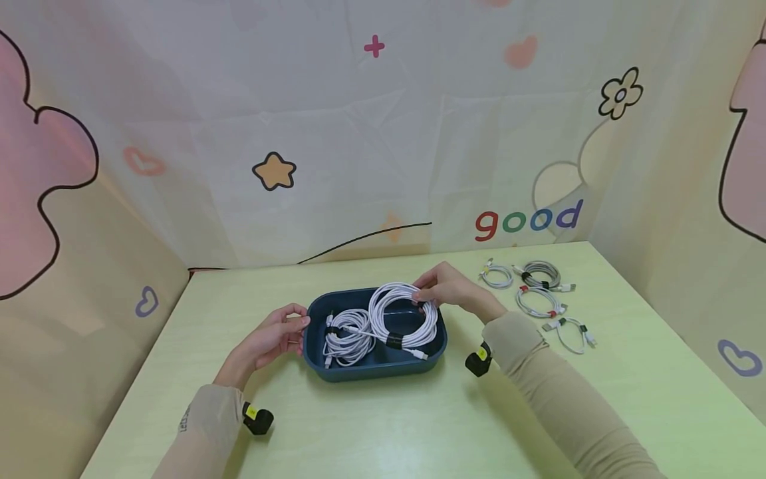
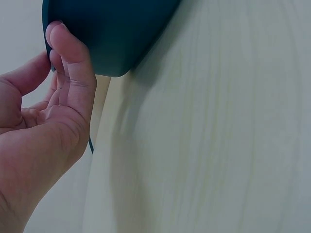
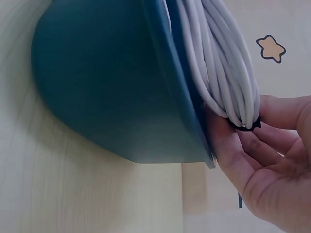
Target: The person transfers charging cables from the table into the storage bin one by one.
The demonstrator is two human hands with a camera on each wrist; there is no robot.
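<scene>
A dark blue storage bin (image 1: 371,374) with rounded corners sits mid-table. My left hand (image 1: 274,338) holds its left rim, fingers against the outer wall (image 2: 112,43) in the left wrist view. With thumb and fingers, my right hand (image 1: 449,289) pinches a large coil of white cable (image 1: 383,299) over the bin's right half. In the right wrist view, this thick coil (image 3: 218,63) leans over the rim, a black strap at the fingertips. A second white cable coil (image 1: 350,346), bound with a black strap, lies in the bin's left part.
Several smaller coiled cables lie at the table's back right: a white one (image 1: 499,285), a grey one (image 1: 541,266), a white one with red ties (image 1: 532,313) and a short white one (image 1: 573,349). Patterned cloth (image 1: 335,213) hangs behind and beside the table.
</scene>
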